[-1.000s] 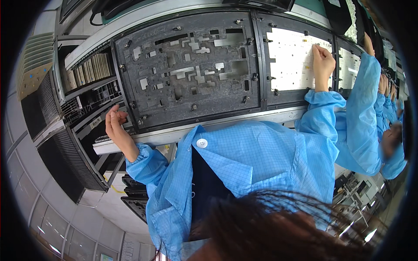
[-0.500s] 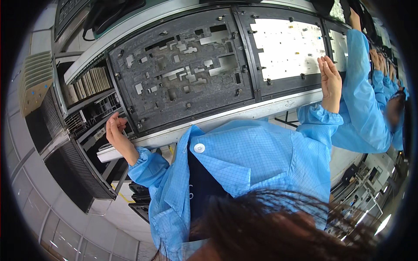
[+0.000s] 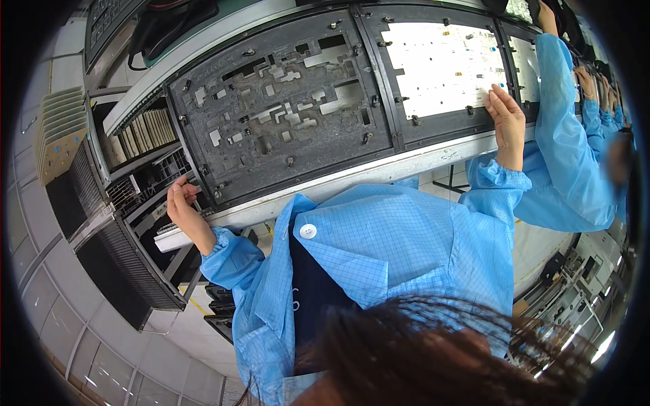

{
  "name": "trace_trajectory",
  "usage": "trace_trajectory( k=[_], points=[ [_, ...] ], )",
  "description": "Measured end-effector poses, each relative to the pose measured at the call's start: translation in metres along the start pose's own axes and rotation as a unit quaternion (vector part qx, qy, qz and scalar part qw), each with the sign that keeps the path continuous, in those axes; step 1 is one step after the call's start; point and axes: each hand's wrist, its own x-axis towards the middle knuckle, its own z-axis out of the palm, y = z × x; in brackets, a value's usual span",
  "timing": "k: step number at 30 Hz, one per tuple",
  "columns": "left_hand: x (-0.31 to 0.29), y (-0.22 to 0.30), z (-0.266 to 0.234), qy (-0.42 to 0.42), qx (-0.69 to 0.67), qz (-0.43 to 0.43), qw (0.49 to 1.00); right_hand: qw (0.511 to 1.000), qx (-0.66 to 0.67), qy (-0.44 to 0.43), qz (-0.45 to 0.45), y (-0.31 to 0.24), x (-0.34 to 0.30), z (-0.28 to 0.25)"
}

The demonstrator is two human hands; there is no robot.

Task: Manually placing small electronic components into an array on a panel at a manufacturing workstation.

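Note:
My left hand [image 3: 187,214] is at the near left corner of a black fixture plate [image 3: 223,159], beside the white rail. Its fingers are loosely bent with small gaps, and nothing shows in them. Cutouts and recesses cover this plate, and small clamps stand along its border. Farther right, my right hand [image 3: 508,128] is raised over the rail with its fingers stretched out. The fingertips overlap the near right part of a white circuit board [image 3: 433,71], which sits in a second black fixture with clamps around it. Whether they touch the board I cannot tell.
A white rail [image 3: 325,183] runs along the near side. At left stand a rack of upright boards [image 3: 149,135], tan stacked panels [image 3: 61,132] and black ribbed racks [image 3: 125,271]. A co-worker's blue sleeve [image 3: 562,115] reaches across the line at right, with more people beyond.
My right hand has shifted slightly left, and its fingers have spread a little. The left hand has hardly moved. The whole view has tilted slightly.

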Motion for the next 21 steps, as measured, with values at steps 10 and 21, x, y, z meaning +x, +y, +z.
trace_trajectory(
  k=[10, 21],
  points=[
    [0.003, -0.002, -0.002, -0.003, 0.006, 0.002, 1.000, 0.990, -0.102, 0.002, -0.100, -0.010, -0.003, 0.021],
    [0.004, -0.002, -0.003, -0.003, 0.016, 0.000, 1.000, 0.991, -0.123, -0.017, -0.053, -0.001, 0.009, 0.009]
  ],
)
